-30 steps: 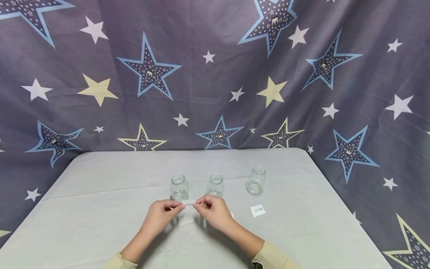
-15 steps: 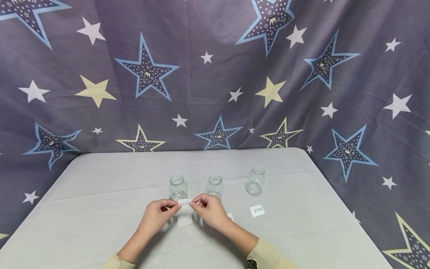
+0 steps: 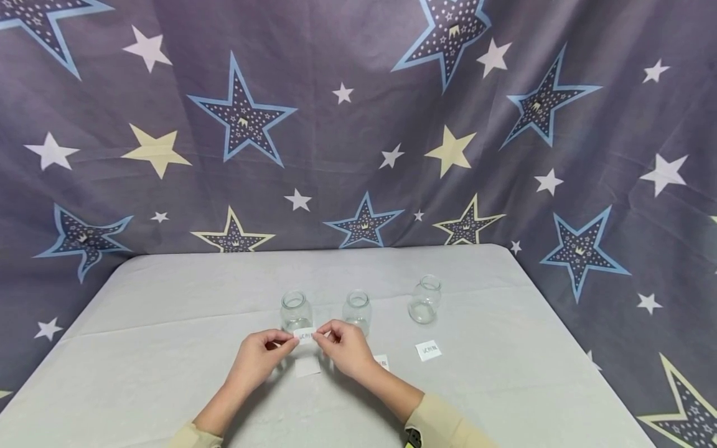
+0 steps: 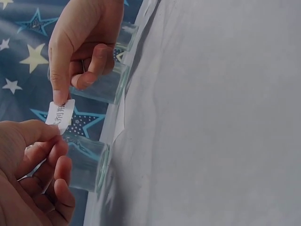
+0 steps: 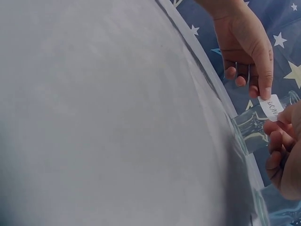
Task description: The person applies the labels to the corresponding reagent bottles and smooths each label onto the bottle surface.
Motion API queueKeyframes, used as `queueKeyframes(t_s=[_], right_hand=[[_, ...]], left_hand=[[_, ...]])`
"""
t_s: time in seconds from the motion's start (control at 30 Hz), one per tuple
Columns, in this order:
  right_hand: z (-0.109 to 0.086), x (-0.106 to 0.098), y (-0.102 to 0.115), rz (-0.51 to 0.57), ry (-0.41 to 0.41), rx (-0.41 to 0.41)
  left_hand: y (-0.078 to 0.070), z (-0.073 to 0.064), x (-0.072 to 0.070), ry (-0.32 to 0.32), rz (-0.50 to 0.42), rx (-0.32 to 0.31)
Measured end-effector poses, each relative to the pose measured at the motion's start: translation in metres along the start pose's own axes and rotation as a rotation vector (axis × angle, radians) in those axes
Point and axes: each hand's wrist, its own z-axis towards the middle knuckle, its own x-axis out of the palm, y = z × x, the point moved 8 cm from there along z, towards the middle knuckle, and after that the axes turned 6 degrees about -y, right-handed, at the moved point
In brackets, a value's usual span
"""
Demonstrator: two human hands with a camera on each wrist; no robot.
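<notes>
Bearing dark printed-looking characters, a small white rectangular paper label (image 3: 304,336) was held raised above the counter (image 3: 168,323), in front of the leftmost clear glass jar (image 3: 295,308). Its left end was pinched between thumb and index finger of the left hand (image 3: 259,361), its other end likewise by the right hand (image 3: 346,350); the fingers of both were closed narrowly on the paper. The characters were turned toward the head camera. Whether the glass was being touched could not be told.

The step in hand was judged to be lining the label up with that jar. For this to be done well, both ends should be kept level and only the outermost edges gripped, so that the paper was held lightly taut. The middle would best be laid on the curved glass first, then the ends smoothed outward, so that creases were avoided. If the back was sticky, which was not shown, it should be left untouched by the fingers.

A blank white rectangular piece (image 3: 307,367) was seen lying just below the hands. A partly hidden white label (image 3: 383,361) lay beyond the right forearm, and a fully visible white label (image 3: 428,351) farther right. Behind these, a middle clear glass jar (image 3: 357,308) and a rightmost clear glass jar (image 3: 426,302) were stood well apart. The background was filled by a purple-grey star-patterned cloth (image 3: 319,62).
</notes>
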Motion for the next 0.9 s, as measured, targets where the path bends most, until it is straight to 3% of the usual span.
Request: queueKeyframes(t_s=[0.9], right_hand=[[0.011,0.013,-0.002,0.008,-0.019,-0.007]], left_hand=[[0.011,0.009,-0.007,-0.020,0.014,-0.015]])
